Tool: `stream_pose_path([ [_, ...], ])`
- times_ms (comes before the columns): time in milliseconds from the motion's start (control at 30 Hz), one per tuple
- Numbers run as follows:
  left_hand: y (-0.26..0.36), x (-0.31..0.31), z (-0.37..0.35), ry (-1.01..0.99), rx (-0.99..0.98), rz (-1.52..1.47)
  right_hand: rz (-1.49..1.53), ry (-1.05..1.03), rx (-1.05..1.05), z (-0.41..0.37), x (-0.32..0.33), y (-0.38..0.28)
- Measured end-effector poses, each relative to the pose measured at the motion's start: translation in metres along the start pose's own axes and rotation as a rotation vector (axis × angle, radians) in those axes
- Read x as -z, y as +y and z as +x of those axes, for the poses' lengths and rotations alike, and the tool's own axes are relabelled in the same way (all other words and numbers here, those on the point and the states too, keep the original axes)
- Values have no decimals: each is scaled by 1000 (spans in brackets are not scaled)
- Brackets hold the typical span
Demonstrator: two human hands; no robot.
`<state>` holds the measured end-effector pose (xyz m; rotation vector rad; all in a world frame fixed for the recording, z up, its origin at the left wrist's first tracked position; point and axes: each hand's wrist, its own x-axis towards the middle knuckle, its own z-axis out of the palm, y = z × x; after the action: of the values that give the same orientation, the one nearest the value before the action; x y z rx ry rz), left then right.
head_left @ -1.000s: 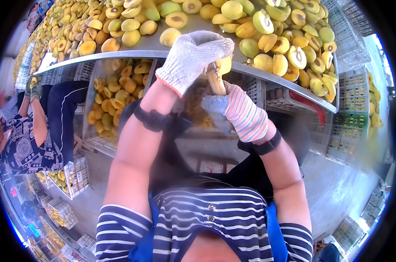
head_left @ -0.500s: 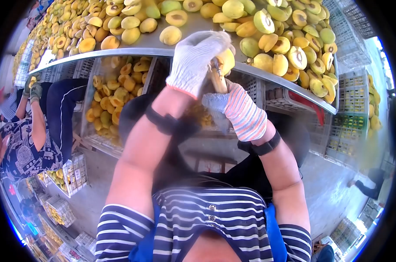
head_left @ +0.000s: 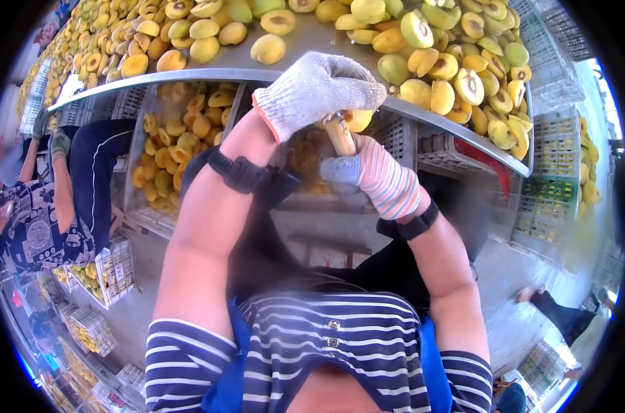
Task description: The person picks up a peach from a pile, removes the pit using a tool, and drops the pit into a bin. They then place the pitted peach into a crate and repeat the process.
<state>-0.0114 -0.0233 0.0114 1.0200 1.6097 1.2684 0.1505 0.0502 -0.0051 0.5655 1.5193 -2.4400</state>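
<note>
My left hand (head_left: 318,91), in a white knit glove, is closed around a yellow peach (head_left: 358,120) just off the metal table's front edge. Most of the fruit is hidden beneath the glove. My right hand (head_left: 381,177), in a striped glove, grips a tool by its wooden handle (head_left: 341,136). The tool's upper end meets the peach under my left fingers, so its working tip cannot be seen. Below the hands, a crate partly shows more peach pieces (head_left: 305,155).
Halved peaches (head_left: 457,72) are heaped across the metal table (head_left: 312,43). A crate of peach halves (head_left: 182,148) stands under its edge on the left. A co-worker (head_left: 40,213) sits at far left. Stacked plastic crates (head_left: 550,151) stand at right.
My left hand has rolled over the peach, its wrist swinging left and its fingers shifting right and down. My right hand has sunk slightly with the tool. The co-worker's hands have moved.
</note>
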Motion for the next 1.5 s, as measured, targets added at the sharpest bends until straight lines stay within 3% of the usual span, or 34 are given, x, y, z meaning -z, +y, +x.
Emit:
stream_pose_path([
  [67, -7, 0, -1, -11, 6, -87, -20, -70, -146, 0, 10, 0],
  [100, -11, -3, 0, -11, 6, -90, -21, -69, -149, 3, 15, 5],
  [167, -17, -11, 1, 25, 52, -404, -83, -2, -66, 8, 16, 11],
  [200, -15, -14, -2, 35, 79, -460, -15, -22, -125, -2, 16, 6],
  [300, -25, -21, -7, -13, 15, -613, 14, -55, -109, -4, 22, 18],
  [467, -19, -35, -21, 45, -37, -687, 72, -113, -92, -10, 20, 23],
  [533, -18, -44, -25, -34, 40, -1238, 85, -127, -51, -13, 15, 21],
  [567, -15, -45, -24, -34, 31, -1232, 63, -114, -22, -15, 12, 17],
  [733, -18, -9, -31, 338, -67, -1101, 100, -145, -80, -39, 20, -1],
  [767, -22, 9, -42, 365, -124, -1051, -4, -110, -57, -43, 25, -2],
  [833, -33, 59, -66, 615, -118, -835, -185, 4, -20, -45, 32, -4],
  [900, -9, 81, -97, 846, 19, -491, -301, 76, -25, -38, 45, 9],
  [967, -20, 108, -100, 942, -5, -538, -476, 229, -97, -35, 44, 15],
  [1100, -7, 110, -91, 767, -63, -569, -582, 300, -125, -35, 47, 13],
  [1167, -7, 122, -96, 867, -38, -460, -524, 349, -102, -41, 45, 9],
  [1200, -12, 130, -105, 971, -11, -199, -517, 349, -110, -41, 48, 11],
  [1233, -12, 140, -115, 1045, 160, -151, -507, 364, -83, -41, 50, 15],
  [1267, -14, 145, -115, 1047, 162, -146, -501, 376, -46, -39, 52, 16],
  [1367, -12, 155, -105, 986, 640, 1196, -542, 389, -78, -37, 49, 16],
  [1433, -12, 147, -68, 801, 399, 787, -499, 383, -63, -33, 48, 22],
  [1467, -23, 140, -40, 755, 311, 775, -582, 400, -30, -30, 47, 23],
  [1500, -3, 120, -14, 569, 368, 922, -662, 419, 6, -28, 46, 23],
])
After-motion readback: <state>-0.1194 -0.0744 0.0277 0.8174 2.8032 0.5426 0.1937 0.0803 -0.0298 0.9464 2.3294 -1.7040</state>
